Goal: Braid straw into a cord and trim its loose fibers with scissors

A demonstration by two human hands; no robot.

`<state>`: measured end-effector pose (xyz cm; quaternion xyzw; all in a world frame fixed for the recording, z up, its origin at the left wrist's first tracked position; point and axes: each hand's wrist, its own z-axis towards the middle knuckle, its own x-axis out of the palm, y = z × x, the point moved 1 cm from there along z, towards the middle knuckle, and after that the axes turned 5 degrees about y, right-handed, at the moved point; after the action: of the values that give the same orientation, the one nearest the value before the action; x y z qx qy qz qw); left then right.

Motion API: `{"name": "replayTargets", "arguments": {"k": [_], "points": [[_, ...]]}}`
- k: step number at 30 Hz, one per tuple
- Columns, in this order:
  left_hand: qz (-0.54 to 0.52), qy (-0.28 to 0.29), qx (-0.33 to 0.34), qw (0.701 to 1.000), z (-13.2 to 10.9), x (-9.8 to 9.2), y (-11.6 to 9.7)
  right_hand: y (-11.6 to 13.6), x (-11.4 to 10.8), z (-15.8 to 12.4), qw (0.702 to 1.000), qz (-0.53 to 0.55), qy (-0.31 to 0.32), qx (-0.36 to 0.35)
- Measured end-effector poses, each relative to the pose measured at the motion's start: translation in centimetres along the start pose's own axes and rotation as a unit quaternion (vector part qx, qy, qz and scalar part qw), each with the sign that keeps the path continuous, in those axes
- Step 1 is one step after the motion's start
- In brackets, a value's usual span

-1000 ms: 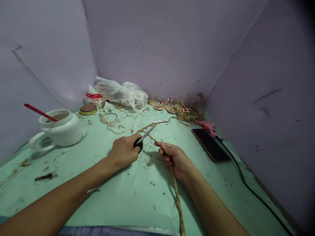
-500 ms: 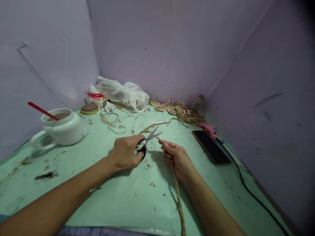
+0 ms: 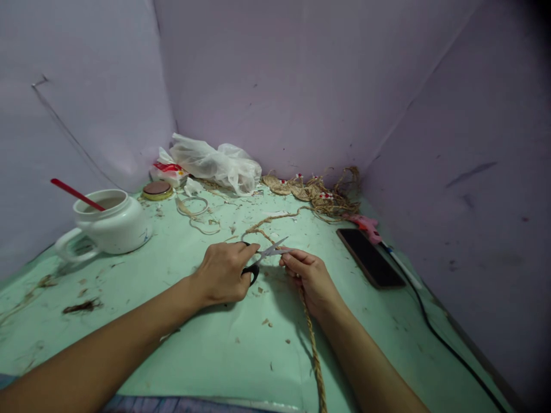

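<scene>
Lilac walls [image 3: 275,86] enclose a green tabletop [image 3: 224,355] (scrap-littered).

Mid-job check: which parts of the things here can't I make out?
All in the head view:
Braided cord: near part cut off by bottom edge; gripped stretch hidden by right hand.
Scissors: held end partly hidden by left hand.
Black cable: near part cut off by bottom edge.
Mug: contents too dim to identify.
</scene>
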<state>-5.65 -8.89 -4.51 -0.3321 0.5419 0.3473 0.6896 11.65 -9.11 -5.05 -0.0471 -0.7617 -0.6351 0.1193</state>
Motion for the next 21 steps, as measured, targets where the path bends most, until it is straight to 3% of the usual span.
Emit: {"name": "replayTargets", "arguments": {"k": [16, 21], "points": [[0.009, 0.007, 0.007, 1.000, -0.02, 0.60, 0.30, -0.13, -0.21, 0.02, 0.998, 0.047, 0.036, 0.028], [-0.001, 0.019, -0.006, 1.000, -0.04, 0.42, 0.43, -0.10, -0.23, -0.04, 0.997, 0.061, 0.020, 0.033]]}}
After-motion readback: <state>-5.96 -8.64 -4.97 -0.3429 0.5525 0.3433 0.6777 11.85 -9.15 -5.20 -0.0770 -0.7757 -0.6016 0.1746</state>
